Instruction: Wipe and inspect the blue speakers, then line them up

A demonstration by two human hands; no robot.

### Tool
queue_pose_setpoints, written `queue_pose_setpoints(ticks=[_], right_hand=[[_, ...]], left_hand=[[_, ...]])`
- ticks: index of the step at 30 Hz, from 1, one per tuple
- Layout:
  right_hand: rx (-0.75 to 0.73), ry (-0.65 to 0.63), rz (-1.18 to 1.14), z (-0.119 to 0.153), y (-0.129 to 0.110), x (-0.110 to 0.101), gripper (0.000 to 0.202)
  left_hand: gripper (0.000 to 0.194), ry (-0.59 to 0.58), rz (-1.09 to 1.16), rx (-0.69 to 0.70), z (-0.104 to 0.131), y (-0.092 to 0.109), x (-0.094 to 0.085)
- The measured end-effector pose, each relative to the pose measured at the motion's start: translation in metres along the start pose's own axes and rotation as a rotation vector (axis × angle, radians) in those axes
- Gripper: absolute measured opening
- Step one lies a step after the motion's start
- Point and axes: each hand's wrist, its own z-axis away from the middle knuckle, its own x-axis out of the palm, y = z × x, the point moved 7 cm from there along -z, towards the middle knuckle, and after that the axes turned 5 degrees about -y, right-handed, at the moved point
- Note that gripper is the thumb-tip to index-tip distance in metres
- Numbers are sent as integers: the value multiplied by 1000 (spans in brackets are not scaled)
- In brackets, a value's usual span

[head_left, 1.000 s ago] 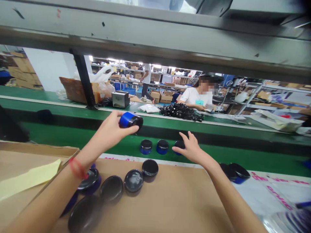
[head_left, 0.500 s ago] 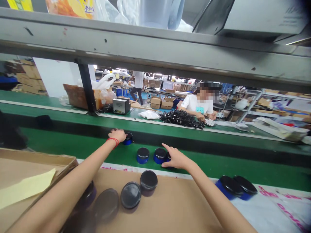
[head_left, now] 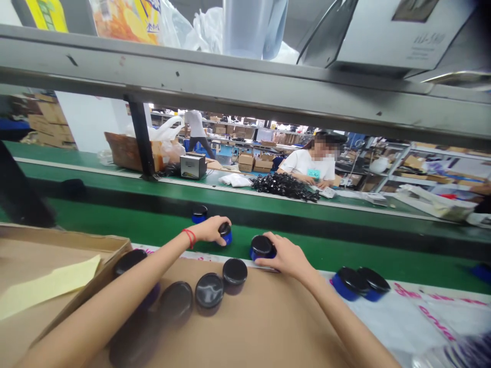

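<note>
On the green belt, my left hand [head_left: 214,230] has its fingers curled over a round blue jar with a black lid [head_left: 227,236]. Just behind that wrist, another blue jar [head_left: 199,214] stands upright and untouched. My right hand [head_left: 286,255] is wrapped around the right side of a black-lidded blue jar [head_left: 261,248] near the belt's front edge. A second jar is partly visible under those fingers, mostly hidden. Closer to me, several dark-lidded jars [head_left: 209,293] stand in a cardboard box, some partly behind my left forearm.
Two blue jars [head_left: 349,282] stand on white printed plastic to the right. A smaller carton [head_left: 65,237] with yellow paper lies at left. A metal shelf [head_left: 230,76] crosses overhead. Beyond the belt, a seated person [head_left: 307,166] works beside a pile of black cables [head_left: 282,186].
My left hand has left the far jar and moved right and nearer, onto another jar. My right hand has closed around the jars, which are slightly further right. The walking person moved left.
</note>
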Motion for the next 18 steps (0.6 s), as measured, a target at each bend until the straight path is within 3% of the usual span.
queue_pose_setpoints(ticks=[3,6,10,11,13,16,18], right_hand=[[-25,-45,-51,42,8,-1,51],[-56,-109,-91,77,15,11,55],[-31,-122,-135,102,18,16,101],[-37,-97,-159,107,13,11,108],[-88,-14,-220,118,-5,-10,103],[-266,194,-294,143,-52,-54,86],[-456,381,-303,164,-89,-83,85]], left_hand=[[38,28,184,114,20,22,-24],[50,-4,399,251,54,59,-36],[72,-64,656,374,106,104,-32],[74,-71,710,390,118,112,-28],[68,-84,804,408,137,124,-18],[55,-131,960,403,157,135,1],[68,-206,1089,395,166,141,12]])
